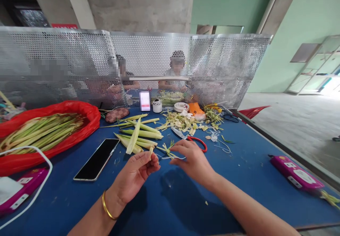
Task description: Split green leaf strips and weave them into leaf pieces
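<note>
My left hand (139, 168), with a gold bangle at the wrist, pinches a small pale piece of corn husk (151, 150) between thumb and fingers. My right hand (195, 163) hovers to the right with its thumb and fingers apart. Its fingertips are beside a small bundle of green husk strips (168, 149); whether they touch it I cannot tell. White string (176, 157) runs past the bundle. Behind that hand lie red-handled scissors (198, 142), partly covered by it. Several corn husks (143, 132) are spread beyond my left hand.
A red plastic bag (87, 122) full of long leaves stands left. A dark-screened phone (98, 159) lies by my left arm. Husk scraps (183, 121), a tape roll (181, 106) and a lit phone (145, 100) sit before the perforated metal screen (151, 48). Purple power strips (296, 172) lie at both sides.
</note>
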Demonstrator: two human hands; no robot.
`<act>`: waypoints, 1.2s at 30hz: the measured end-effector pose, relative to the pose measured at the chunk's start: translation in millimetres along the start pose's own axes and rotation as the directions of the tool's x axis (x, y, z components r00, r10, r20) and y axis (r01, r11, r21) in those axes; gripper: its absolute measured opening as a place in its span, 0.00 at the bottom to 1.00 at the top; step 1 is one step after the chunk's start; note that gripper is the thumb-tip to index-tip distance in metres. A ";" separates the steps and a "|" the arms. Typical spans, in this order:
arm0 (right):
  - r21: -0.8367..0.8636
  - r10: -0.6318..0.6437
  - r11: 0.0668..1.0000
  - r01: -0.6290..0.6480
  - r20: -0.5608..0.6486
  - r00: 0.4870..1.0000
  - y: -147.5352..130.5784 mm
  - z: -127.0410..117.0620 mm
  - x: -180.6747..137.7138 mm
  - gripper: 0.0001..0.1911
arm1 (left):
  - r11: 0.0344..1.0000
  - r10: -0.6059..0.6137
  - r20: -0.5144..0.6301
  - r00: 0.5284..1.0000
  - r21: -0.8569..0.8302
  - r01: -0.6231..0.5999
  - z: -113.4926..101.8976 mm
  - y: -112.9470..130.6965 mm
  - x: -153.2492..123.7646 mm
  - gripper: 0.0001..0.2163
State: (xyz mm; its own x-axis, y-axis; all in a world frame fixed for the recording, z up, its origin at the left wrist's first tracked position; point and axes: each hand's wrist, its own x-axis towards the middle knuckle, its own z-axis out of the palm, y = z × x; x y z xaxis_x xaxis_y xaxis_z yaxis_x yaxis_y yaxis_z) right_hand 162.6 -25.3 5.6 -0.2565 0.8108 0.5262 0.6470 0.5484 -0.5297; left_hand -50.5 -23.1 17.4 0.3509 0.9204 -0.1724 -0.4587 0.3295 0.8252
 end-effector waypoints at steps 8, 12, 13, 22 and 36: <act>0.345 0.233 0.904 -0.253 0.098 0.968 3.1 15.0 4.2 0.07 | 0.994 0.026 -0.103 0.994 -0.104 -0.037 -1.4 6.5 -6.4 0.03; 0.509 0.359 0.769 -0.388 0.159 0.920 3.6 -0.3 -5.4 0.10 | 0.976 0.036 -0.241 0.970 -0.201 -0.086 -1.4 11.8 -6.5 0.05; 0.568 0.392 0.708 -0.421 0.180 0.902 2.5 -3.1 -8.0 0.11 | 0.972 0.032 -0.261 0.965 -0.217 -0.091 -0.9 12.4 -6.2 0.07; 0.763 0.454 0.314 -0.564 0.401 0.796 2.2 -29.5 -34.8 0.16 | 0.970 0.000 -0.285 0.959 -0.233 -0.069 -4.7 11.9 -4.7 0.11; 0.838 0.559 0.189 -0.512 0.337 0.758 2.3 -32.1 -55.3 0.14 | 1.000 0.007 -0.324 0.946 -0.012 -0.011 -13.1 -4.8 -0.8 0.06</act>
State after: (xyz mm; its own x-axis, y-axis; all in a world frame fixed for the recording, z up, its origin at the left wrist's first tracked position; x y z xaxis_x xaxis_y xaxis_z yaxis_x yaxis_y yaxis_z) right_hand 201.3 -75.5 -3.3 -0.0746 0.9898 -0.1213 -0.3478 -0.1398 -0.9271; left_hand -59.3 -22.6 6.5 0.0647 0.9411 -0.3319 -0.4721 0.3218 0.8207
